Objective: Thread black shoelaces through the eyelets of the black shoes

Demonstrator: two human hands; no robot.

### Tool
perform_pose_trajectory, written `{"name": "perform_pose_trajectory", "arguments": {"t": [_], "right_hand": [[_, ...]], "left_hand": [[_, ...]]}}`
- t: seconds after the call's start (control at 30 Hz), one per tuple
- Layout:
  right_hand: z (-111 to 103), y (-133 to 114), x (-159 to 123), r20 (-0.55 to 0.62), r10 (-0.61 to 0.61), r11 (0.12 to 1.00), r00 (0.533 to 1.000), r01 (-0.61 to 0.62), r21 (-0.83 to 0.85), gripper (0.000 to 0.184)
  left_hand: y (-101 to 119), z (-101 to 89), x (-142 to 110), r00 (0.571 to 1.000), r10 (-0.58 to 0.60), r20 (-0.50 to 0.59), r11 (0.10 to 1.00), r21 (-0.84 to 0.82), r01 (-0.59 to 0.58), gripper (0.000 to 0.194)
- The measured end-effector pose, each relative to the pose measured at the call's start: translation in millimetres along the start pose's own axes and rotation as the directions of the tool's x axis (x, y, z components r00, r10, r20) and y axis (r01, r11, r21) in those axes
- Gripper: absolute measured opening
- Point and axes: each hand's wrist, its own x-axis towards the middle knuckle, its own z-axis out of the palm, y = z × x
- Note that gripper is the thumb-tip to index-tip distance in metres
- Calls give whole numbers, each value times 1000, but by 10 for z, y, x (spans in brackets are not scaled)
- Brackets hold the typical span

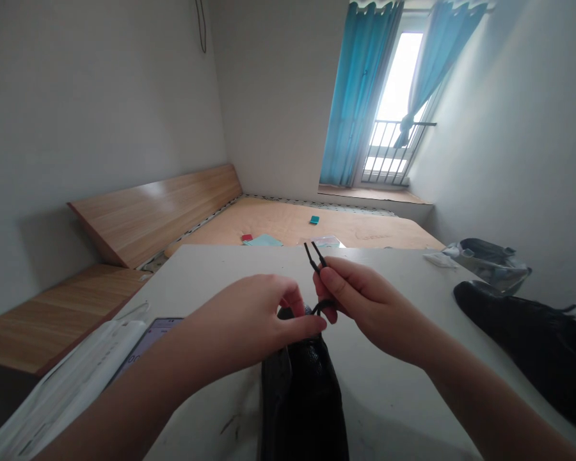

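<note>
A black leather shoe (307, 403) rests on the white table (388, 410) right in front of me, partly covered by my hands. My right hand (360, 291) pinches a black shoelace (319, 254) between thumb and fingers, with its two tipped ends sticking up side by side. Below that grip the lace curves down toward the top of the shoe. Over the shoe's opening, my left hand (269, 314) is closed with thumb and fingers at the lower part of the lace. The exact grip of its fingertips is partly hidden.
A second black shoe (523, 339) lies at the right, beside a clear plastic bag (499, 266) with something dark inside. On the left are a phone (141, 349) and white packaging (72, 384). Beyond the table is a bed (365, 227) with small items on it.
</note>
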Motion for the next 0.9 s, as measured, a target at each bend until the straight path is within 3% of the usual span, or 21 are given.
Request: {"name": "perform_pose_trajectory", "arguments": {"t": [0.07,0.17,0.23,0.37,0.57,0.63,0.77,0.9], "right_hand": [[-2,42,36,-54,4,998,999,-7,-56,29],[-14,76,61,-141,-44,986,989,21,-164,29],[-26,66,59,-188,-70,990,980,45,-135,30],[-47,-12,29,-175,-81,972,981,116,203,26],[-147,-77,22,-210,-46,818,977,158,553,23],[-202,-38,62,-265,11,767,964,162,621,25],[-291,104,179,-345,155,699,926,144,701,25],[-334,204,245,-313,164,771,936,76,632,26]], "left_hand": [[42,-7,-47,999,-35,-16,999,-22,35,50],[82,41,-103,993,16,120,996,-94,-4,45],[90,93,-110,994,21,105,999,-35,-18,38],[80,169,-79,997,62,43,997,44,-64,30],[91,169,-112,984,146,99,955,-274,-114,46],[96,144,-119,990,135,52,944,-311,-112,46],[66,53,-67,983,110,-147,919,-362,-157,34],[-5,-91,-25,939,100,-328,761,-583,-285,24]]}}
